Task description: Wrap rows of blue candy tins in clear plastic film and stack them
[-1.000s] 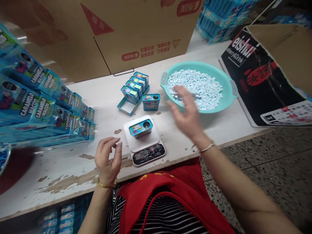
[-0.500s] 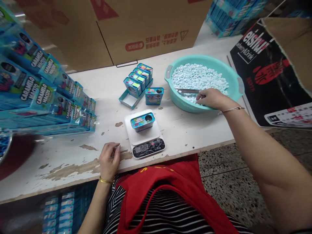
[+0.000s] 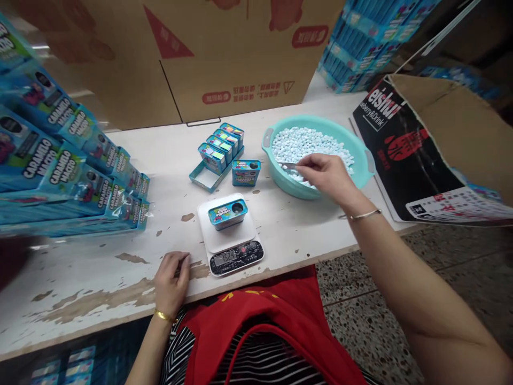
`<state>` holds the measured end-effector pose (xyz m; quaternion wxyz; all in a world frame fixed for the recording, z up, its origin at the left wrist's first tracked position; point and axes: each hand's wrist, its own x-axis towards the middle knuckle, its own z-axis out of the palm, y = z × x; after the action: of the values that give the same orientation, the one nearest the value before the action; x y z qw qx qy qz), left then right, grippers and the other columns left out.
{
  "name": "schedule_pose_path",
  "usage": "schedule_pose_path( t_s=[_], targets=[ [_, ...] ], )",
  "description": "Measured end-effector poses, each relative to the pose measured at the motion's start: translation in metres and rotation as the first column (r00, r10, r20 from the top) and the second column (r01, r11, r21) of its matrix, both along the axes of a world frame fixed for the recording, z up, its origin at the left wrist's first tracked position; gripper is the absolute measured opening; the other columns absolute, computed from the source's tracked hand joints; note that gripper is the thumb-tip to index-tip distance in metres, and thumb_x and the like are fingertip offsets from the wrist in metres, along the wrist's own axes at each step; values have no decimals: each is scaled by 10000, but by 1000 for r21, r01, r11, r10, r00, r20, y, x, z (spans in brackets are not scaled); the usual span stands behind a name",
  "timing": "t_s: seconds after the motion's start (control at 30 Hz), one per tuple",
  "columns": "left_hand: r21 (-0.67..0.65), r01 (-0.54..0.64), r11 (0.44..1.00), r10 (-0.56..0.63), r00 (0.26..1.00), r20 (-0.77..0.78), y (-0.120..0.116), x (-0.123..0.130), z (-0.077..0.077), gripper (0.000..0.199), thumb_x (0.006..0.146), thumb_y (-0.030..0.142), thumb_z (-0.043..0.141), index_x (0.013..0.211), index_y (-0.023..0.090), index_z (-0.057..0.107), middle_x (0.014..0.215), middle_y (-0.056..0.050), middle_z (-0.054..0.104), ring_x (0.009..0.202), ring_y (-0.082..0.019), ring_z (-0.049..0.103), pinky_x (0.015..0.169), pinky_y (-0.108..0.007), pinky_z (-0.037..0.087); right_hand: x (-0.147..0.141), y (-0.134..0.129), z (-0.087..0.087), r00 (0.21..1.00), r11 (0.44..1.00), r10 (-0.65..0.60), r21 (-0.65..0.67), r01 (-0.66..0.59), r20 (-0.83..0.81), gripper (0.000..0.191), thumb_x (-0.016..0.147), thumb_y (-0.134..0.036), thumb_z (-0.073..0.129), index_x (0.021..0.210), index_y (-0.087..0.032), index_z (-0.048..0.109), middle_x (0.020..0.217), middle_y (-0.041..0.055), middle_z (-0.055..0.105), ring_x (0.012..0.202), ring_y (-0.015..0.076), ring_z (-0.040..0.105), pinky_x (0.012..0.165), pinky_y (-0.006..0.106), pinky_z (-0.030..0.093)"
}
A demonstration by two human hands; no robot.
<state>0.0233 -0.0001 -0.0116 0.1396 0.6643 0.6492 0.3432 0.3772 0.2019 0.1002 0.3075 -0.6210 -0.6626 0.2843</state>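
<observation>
My right hand [image 3: 324, 174] pinches a narrow metal tool [image 3: 287, 165] over the near left part of a turquoise basin [image 3: 280, 176]. Pale blue-white candies [image 3: 306, 141] lie heaped in the basin. My left hand [image 3: 172, 278] rests on the table's front edge, fingers loosely curled, with nothing visible in them. Right of it stands a white digital scale [image 3: 208, 240], its display lit. On the scale sits a blue tin [image 3: 227, 215] with a round dark opening in its top. Another tin [image 3: 246, 174] stands behind, close to the basin.
Several tins [image 3: 218, 152] stand in a shallow blue tray [image 3: 204, 179]. Stacked candy boxes [image 3: 84, 176] line the left. A large cardboard carton [image 3: 240, 53] forms the back; an open black carton [image 3: 396, 144] stands right of the basin. More blue packs [image 3: 360, 43] rise at back right.
My right hand has drawn left and up with the metal tool, near the basin's left side. My left hand stays on the table edge. The whole view has shifted slightly.
</observation>
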Motion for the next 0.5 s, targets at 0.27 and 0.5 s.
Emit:
schedule_pose_path(
  t_s=[0.27, 0.5],
  targets=[
    [10, -10, 1000, 10, 1000, 10, -1, 0, -1, 90, 897, 203, 540, 899, 154, 615, 845, -52, 607, 806, -156, 570, 747, -291, 463, -102, -45, 18, 851, 856, 517, 73, -512, -89, 113, 863, -160, 563, 807, -140, 659, 801, 23, 625, 753, 114, 545, 694, 256, 410],
    [17, -5, 1000, 5, 1000, 14, -1, 0, -3, 71, 894, 186, 548, 899, 153, 611, 844, -44, 597, 798, -141, 557, 733, -270, 451, -105, -50, 22, 832, 827, 553, 92, -554, 42, 143, 894, -136, 526, 869, -119, 665, 861, 54, 636, 819, 133, 557, 756, 271, 410]
  ],
)
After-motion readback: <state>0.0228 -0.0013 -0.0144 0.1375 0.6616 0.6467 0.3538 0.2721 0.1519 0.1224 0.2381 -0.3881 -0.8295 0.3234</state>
